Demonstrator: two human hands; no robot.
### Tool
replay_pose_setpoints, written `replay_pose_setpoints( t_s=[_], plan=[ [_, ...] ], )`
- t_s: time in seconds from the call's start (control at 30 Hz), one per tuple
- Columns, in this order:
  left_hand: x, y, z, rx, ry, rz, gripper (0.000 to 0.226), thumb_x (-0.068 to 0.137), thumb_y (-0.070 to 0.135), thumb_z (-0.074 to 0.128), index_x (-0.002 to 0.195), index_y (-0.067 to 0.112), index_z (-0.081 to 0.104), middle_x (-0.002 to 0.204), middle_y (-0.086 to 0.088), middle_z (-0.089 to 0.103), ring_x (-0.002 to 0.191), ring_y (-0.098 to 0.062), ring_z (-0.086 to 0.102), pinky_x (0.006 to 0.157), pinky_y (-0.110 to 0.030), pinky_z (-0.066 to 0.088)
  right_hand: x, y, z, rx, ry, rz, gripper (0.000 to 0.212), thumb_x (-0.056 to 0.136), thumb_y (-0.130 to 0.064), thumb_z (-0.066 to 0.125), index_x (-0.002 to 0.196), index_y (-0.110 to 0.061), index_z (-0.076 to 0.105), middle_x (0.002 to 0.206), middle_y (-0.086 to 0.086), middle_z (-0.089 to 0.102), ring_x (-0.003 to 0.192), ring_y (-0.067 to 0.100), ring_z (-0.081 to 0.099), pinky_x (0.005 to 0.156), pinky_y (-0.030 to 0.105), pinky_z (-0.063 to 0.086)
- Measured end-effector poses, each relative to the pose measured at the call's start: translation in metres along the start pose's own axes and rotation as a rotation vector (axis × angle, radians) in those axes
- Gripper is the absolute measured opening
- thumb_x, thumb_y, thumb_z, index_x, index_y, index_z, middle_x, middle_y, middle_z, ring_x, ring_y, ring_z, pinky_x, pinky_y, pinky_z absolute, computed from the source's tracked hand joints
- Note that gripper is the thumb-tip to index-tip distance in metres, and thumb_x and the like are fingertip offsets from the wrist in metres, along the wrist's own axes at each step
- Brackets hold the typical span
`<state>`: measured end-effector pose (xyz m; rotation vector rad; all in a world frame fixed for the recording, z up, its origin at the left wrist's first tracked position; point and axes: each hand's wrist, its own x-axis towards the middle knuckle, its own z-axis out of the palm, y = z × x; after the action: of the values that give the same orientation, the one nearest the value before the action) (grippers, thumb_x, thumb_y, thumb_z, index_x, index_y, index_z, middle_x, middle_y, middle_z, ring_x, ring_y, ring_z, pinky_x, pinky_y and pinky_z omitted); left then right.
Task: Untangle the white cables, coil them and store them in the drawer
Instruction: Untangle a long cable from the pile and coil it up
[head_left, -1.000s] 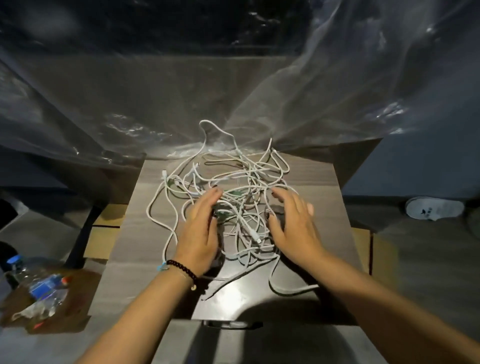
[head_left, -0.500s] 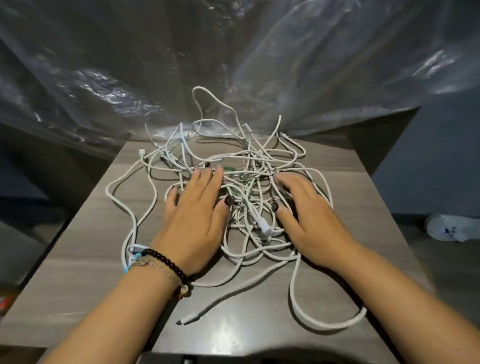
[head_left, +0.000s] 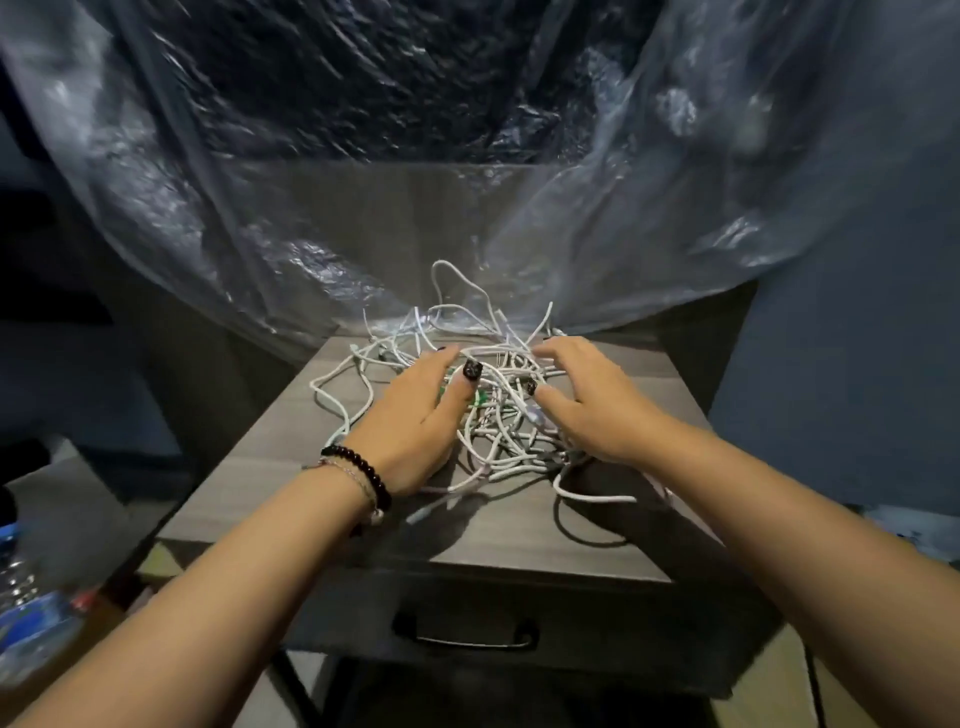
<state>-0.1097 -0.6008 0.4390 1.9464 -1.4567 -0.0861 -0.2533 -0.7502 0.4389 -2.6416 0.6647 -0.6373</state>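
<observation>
both hands (head_left: 415, 415) flat on tangled white cables (head_left: 498, 431), drawer (head_left: 467, 618) closed

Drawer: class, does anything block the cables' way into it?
Yes: the drawer itself is shut, below the cabinet top where the tangled cables lie under the left hand and right hand.

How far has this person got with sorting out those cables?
Nothing looks done yet: the white cables lie in one tangle on the cabinet top. The left hand and right hand rest on the pile. Untangling, coiling and storing remain; the drawer is shut.
</observation>
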Motion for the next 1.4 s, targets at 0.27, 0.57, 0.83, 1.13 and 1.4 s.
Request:
replay_pose_setpoints(
  t_s=[0.27, 0.57, 0.83, 1.13, 1.4],
  plan=[
    [-0.081, 0.046, -0.029, 0.023, 0.017, -0.056, 0.073, 0.087, 0.069, 0.021, 0.132, 0.019, 0.047, 0.122, -0.002, 0.058, 0.104, -0.013, 0.052, 0.086, -0.026, 0.036, -0.075, -0.054, -0.052, 0.025, 0.027, -0.010, 0.042, 0.094, -0.017, 0.051, 0.136, -0.011, 0.046, 0.141, 0.006, 0.042, 0.133, 0.019, 0.037, 0.107, 0.024, 0.024],
    [-0.149, 0.091, -0.036, 0.072, -0.007, -0.133, 0.047, 0.100, 0.045, 0.032, 0.136, 0.017, 0.045, 0.133, -0.002, 0.054, 0.119, -0.016, 0.050, 0.095, -0.024, 0.036, -0.149, -0.075, -0.066, 0.032, -0.043, -0.013, 0.039, 0.091, -0.022, 0.056, 0.130, -0.019, 0.051, 0.139, 0.000, 0.041, 0.133, 0.016, 0.037, 0.110, 0.030, 0.031],
    [-0.187, 0.118, -0.021, 0.008, 0.006, -0.173, 0.045, 0.101, 0.040, 0.036, 0.139, 0.016, 0.043, 0.134, -0.003, 0.054, 0.115, -0.012, 0.050, 0.090, -0.020, 0.034, -0.190, -0.085, -0.062, 0.053, -0.103, -0.046, 0.034, 0.091, -0.027, 0.057, 0.124, -0.021, 0.054, 0.134, -0.002, 0.044, 0.125, 0.015, 0.043, 0.105, 0.030, 0.035],
    [-0.174, 0.077, 0.001, -0.006, -0.007, -0.206, 0.053, 0.098, 0.038, 0.046, 0.145, 0.016, 0.033, 0.148, -0.001, 0.040, 0.133, -0.015, 0.040, 0.111, -0.029, 0.031, -0.185, -0.073, -0.025, 0.017, -0.097, 0.004, 0.034, 0.092, -0.027, 0.056, 0.125, -0.024, 0.054, 0.130, -0.005, 0.050, 0.119, 0.011, 0.048, 0.103, 0.031, 0.041],
    [-0.104, 0.007, 0.023, 0.004, 0.058, -0.081, 0.061, 0.091, 0.023, 0.058, 0.145, 0.020, 0.029, 0.141, 0.003, 0.039, 0.132, -0.012, 0.037, 0.109, -0.022, 0.027, -0.124, -0.053, 0.010, 0.087, 0.042, 0.084, 0.035, 0.091, -0.017, 0.056, 0.125, -0.027, 0.052, 0.112, -0.010, 0.051, 0.102, 0.006, 0.053, 0.091, 0.028, 0.049]
  ],
)
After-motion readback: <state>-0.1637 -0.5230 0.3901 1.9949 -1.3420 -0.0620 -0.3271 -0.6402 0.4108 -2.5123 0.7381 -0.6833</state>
